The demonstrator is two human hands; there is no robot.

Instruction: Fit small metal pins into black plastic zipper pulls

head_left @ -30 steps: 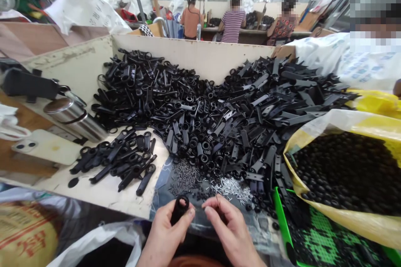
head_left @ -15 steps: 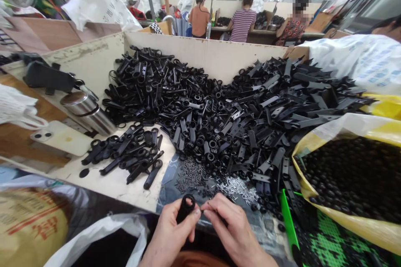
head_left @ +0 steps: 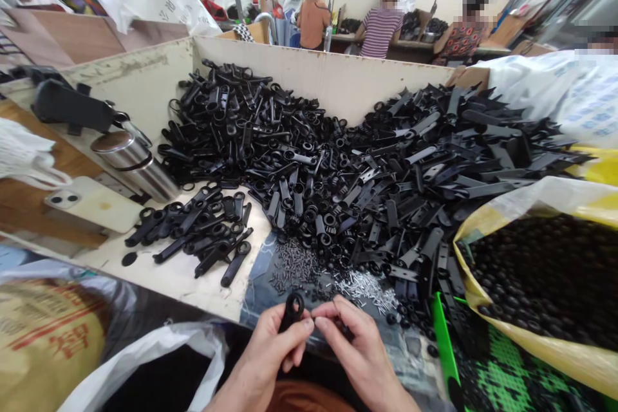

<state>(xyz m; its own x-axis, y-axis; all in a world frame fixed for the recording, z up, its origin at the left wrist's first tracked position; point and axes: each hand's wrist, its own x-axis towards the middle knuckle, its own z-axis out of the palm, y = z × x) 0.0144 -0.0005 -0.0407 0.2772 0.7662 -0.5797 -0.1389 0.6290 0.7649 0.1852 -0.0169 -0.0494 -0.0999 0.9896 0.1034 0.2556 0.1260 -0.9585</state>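
Note:
My left hand (head_left: 275, 347) is closed around a black plastic part with a ring at its end (head_left: 292, 310), the ring standing up above the thumb. Close beside it, my right hand (head_left: 355, 341) is pinched at the fingertips, near the left thumb. Whatever lies between those fingertips is too small to name. Just beyond the hands are a heap of small dark screws (head_left: 294, 267) and a scatter of silvery pins (head_left: 369, 290). Behind them rises a large pile of black plastic parts (head_left: 309, 174).
Ring-ended black pieces (head_left: 193, 232) lie at left, near a phone (head_left: 94, 204) and a steel flask (head_left: 140, 167). At right are a yellow bag of black round pieces (head_left: 541, 283) and a green basket (head_left: 447, 347). A white sack (head_left: 140, 351) opens at lower left. Several people sit beyond.
The view has shifted slightly. Both hands stay close together, and the black part's ring has turned a little in my left hand. My right fingertips remain pinched beside it.

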